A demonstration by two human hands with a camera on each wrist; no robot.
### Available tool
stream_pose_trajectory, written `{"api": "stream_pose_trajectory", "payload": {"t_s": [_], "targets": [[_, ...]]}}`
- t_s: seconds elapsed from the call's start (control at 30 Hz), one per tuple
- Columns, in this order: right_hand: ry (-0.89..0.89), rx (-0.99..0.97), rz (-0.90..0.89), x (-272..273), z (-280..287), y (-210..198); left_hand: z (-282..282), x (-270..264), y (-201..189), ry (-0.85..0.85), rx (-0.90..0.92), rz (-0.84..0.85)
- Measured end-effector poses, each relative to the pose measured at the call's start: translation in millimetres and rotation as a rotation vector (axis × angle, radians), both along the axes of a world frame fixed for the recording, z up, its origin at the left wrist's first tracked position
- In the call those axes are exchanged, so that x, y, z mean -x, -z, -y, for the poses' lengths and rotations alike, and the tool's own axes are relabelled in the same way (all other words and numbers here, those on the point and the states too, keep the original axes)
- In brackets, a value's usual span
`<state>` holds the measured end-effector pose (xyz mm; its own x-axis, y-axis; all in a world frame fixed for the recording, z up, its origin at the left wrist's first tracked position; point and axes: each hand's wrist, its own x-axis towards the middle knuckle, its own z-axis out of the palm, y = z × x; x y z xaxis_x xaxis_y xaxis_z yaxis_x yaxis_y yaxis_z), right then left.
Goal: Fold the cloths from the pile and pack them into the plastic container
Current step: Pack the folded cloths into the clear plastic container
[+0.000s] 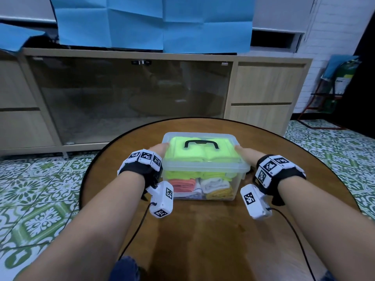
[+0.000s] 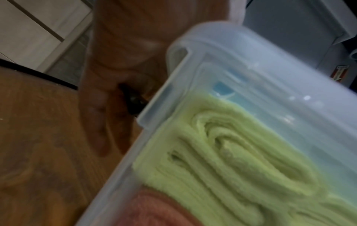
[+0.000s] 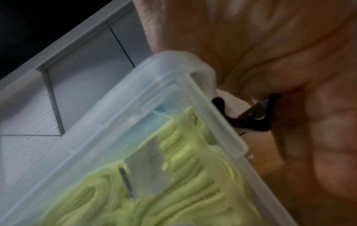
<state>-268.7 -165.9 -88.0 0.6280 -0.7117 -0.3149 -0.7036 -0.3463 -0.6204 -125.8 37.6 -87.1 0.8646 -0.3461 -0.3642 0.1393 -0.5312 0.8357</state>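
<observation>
Clear plastic container [image 1: 205, 175] lidded, cloths [image 1: 194, 183] inside, both hands apparently gripping its sides.

From my remote seat I see a round wooden table [image 1: 203, 230] with a dark rim standing on a floor of green-and-white patterned tiles [image 1: 40, 199]. Behind it runs a long light-wood sideboard [image 1: 261, 92] with smoked glass doors [image 1: 125, 98] in its middle. Creased blue paper sheets [image 1: 154, 21] hang above the sideboard. At the far right, a red metal stand [image 1: 322, 102] sits by a white brick wall [image 1: 334, 27].
</observation>
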Motion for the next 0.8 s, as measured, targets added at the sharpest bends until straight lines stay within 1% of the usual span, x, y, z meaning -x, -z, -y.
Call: {"api": "stream_pose_trajectory", "payload": {"t_s": [0.07, 0.1, 0.2, 0.27, 0.33, 0.37, 0.43, 0.5, 0.57, 0.67, 0.8], "targets": [[0.051, -0.054, 0.05, 2, 0, 1, -2, 2, -1, -0.026, 0.026, 0.002], [0.081, -0.028, 0.068, 3, 1, 2, -3, 1, 1, -0.04, 0.023, 0.026], [0.129, 0.159, 0.119, 8, -3, -1, -5, 8, -1, -0.096, -0.004, 0.136], [0.113, 0.269, 0.107, 10, -8, -4, -6, 10, -2, -0.09, -0.131, 0.315], [0.095, 0.271, 0.087, 9, -14, -5, -4, 13, -4, -0.061, -0.275, 0.485], [0.083, 0.237, 0.082, 8, -16, -5, -3, 14, -5, -0.049, -0.322, 0.528], [0.069, 0.19, 0.112, 8, -20, -4, -2, 17, -5, -0.034, -0.353, 0.532], [0.094, 0.177, 0.169, 8, -23, -2, -1, 19, -3, -0.041, -0.3, 0.474], [0.118, 0.204, 0.197, 7, -24, 1, 0, 19, 1, -0.07, -0.214, 0.438], [0.138, 0.261, 0.186, 6, -28, 1, 1, 18, 3, -0.11, -0.146, 0.449], [0.101, 0.288, 0.164, 5, -29, -2, 3, 14, 4, -0.124, -0.138, 0.48]]}}
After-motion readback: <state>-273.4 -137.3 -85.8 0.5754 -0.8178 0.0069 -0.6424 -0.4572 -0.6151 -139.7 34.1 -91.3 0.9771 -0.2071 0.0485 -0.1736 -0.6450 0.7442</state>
